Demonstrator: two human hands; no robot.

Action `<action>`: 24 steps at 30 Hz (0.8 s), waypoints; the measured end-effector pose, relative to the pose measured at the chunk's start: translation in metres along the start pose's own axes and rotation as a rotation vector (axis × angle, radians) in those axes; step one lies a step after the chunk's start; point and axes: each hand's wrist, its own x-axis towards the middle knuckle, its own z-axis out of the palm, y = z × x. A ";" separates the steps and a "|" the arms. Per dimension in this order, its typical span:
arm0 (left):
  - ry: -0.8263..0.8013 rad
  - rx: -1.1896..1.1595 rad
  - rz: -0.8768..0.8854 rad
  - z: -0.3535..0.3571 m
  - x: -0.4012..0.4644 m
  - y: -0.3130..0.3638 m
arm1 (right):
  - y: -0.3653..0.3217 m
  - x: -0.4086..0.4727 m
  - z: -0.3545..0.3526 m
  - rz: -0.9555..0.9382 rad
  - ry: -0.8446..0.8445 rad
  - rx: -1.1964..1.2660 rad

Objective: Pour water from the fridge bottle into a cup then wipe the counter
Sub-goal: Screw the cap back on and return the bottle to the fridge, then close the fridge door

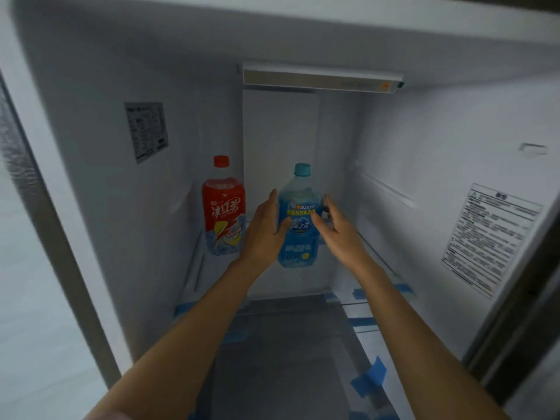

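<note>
Bottles (298,216) two; hands (263,230) two.

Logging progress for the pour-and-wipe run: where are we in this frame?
Done: the white fridge stands open. In hand: left hand and right hand flank the blue-labelled plastic bottle with teal cap; no firm grip shows. Left: taking it out, pouring, wiping; no cup or counter in view.

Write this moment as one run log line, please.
stage: fetching bottle | blue bottle: upright in fridge, capped | left hand: open, against it | right hand: open beside it | red bottle: untouched
</note>
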 end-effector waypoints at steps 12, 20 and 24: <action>-0.096 0.675 0.084 -0.013 -0.098 -0.022 | 0.003 -0.117 -0.009 0.104 0.068 -0.521; -0.072 0.656 0.176 -0.031 -0.168 0.004 | -0.032 -0.179 -0.002 0.050 0.099 -0.719; -0.015 0.658 0.203 -0.041 -0.206 0.020 | -0.054 -0.211 -0.005 -0.009 0.089 -0.776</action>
